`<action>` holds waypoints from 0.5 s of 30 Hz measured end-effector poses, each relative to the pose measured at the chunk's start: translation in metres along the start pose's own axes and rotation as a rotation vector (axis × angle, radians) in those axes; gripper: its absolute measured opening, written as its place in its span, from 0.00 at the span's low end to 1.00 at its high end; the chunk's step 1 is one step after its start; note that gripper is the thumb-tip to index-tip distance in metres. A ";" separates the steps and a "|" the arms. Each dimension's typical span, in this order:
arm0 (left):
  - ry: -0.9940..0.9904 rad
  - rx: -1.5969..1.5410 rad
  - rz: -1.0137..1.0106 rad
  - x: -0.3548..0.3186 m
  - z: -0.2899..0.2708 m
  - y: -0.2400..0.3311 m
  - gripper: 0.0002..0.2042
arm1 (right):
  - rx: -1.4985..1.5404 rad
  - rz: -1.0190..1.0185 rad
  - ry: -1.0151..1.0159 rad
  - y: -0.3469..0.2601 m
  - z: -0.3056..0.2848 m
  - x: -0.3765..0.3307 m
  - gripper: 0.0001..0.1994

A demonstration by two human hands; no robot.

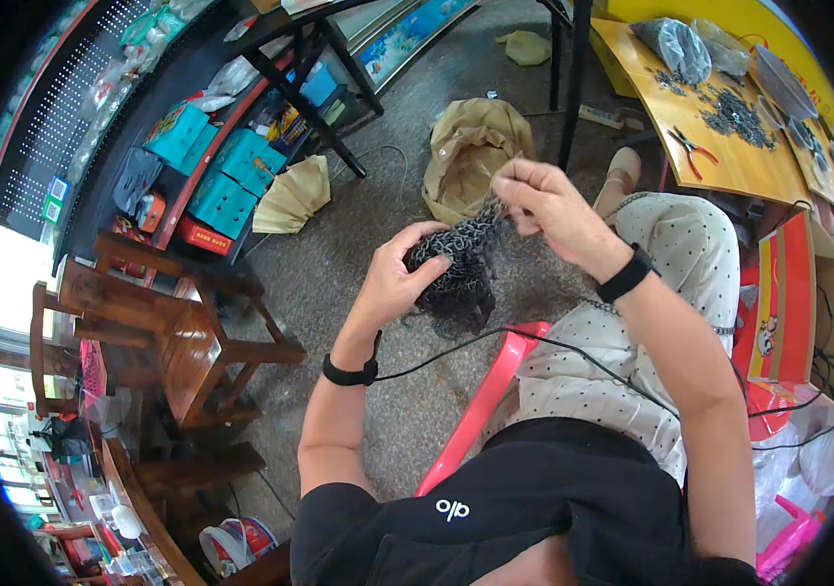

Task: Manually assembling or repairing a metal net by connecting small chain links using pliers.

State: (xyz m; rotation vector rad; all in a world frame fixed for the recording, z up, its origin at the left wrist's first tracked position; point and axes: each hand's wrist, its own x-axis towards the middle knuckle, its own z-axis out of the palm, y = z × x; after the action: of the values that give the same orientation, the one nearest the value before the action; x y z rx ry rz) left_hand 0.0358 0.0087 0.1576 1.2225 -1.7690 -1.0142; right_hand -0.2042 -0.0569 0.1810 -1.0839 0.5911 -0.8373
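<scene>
A bundle of thin, dark grey metal chain [468, 239] hangs in front of me over the floor. My left hand [399, 278] is wrapped around its left side, thumb across the front. My right hand [546, 207] pinches the upper right end, its fingertips pressed together and pulled slightly away from the left. Below the left thumb a dark clump [461, 301] hangs down; I cannot make out whether it is more of the same chain. Another length of chain [601, 306] lies over my light dotted trousers.
A brown paper bag [476, 146] stands open beyond my hands. To the right, a wooden table [729, 171] carries small metal pieces [737, 119] and red-handled pliers [692, 153]. Left are a wooden chair [192, 342] and teal boxes [236, 190]. A black cable [456, 344] runs between my wrists.
</scene>
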 end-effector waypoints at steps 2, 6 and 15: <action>0.001 -0.011 -0.028 -0.001 0.004 -0.006 0.19 | -0.558 -0.298 0.100 0.002 -0.005 0.010 0.08; 0.044 0.123 0.008 -0.001 0.008 -0.001 0.18 | -0.742 -0.404 0.177 -0.012 -0.005 0.018 0.11; 0.147 -0.111 -0.065 0.016 0.019 -0.011 0.13 | -0.429 -0.229 0.217 0.022 -0.036 0.040 0.17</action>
State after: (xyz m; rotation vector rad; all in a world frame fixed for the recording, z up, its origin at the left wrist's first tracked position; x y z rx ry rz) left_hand 0.0183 -0.0051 0.1423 1.2587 -1.5487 -1.0189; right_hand -0.2031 -0.1033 0.1467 -1.4814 0.8662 -1.0643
